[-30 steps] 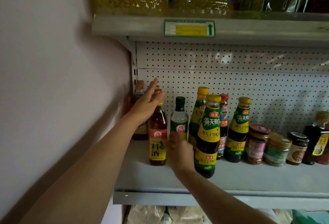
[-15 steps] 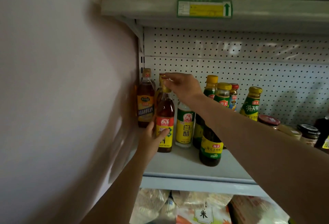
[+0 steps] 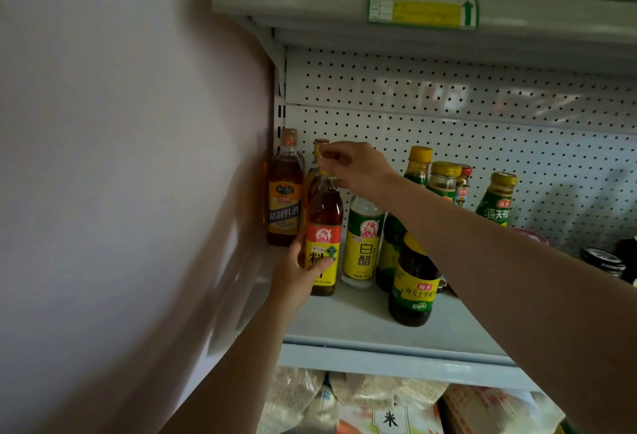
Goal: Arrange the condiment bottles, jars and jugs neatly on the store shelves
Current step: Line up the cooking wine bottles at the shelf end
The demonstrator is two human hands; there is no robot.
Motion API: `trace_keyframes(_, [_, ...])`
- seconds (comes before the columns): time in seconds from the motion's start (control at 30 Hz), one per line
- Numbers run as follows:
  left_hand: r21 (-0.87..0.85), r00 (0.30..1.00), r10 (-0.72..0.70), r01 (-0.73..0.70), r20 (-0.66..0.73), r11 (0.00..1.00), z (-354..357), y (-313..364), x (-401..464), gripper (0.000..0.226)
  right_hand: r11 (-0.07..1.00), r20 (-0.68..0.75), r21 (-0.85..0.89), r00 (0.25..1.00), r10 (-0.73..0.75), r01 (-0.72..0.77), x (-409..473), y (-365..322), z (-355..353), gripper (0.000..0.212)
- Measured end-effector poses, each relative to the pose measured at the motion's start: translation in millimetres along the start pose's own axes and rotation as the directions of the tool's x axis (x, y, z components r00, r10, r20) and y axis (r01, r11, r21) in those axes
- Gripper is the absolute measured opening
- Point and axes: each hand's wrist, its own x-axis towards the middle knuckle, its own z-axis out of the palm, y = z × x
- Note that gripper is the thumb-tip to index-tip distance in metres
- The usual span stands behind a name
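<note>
You have the tall amber cooking-wine bottle with the red-and-yellow label (image 3: 322,237) upright near the left end of the grey metal shelf (image 3: 372,327), its long axis vertical and its label facing you. It looks like full glass, so expect it heavy, rigid, smooth and breakable. Your left hand (image 3: 299,273) wraps the lower body, the sound place to grip, while your right hand (image 3: 356,166) pinches at the neck and cap.

An amber cooking-wine bottle (image 3: 323,227) is marked by a red and yellow label; a vinegar bottle (image 3: 362,244) is labelled green over yellow; dark sauce bottles (image 3: 413,282) are capped in yellow; the pegboard (image 3: 448,116) is white with black dots; the shelf (image 3: 362,323) is pale grey.
</note>
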Motion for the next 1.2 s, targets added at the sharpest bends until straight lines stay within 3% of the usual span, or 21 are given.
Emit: trace_keyframes(1.2, [0.088,0.999,0.033,-0.03,-0.03,0.996,-4,-15,61,0.065,0.977,0.109,-0.211,0.994,0.03,-0.007,43,-3,16,0.042])
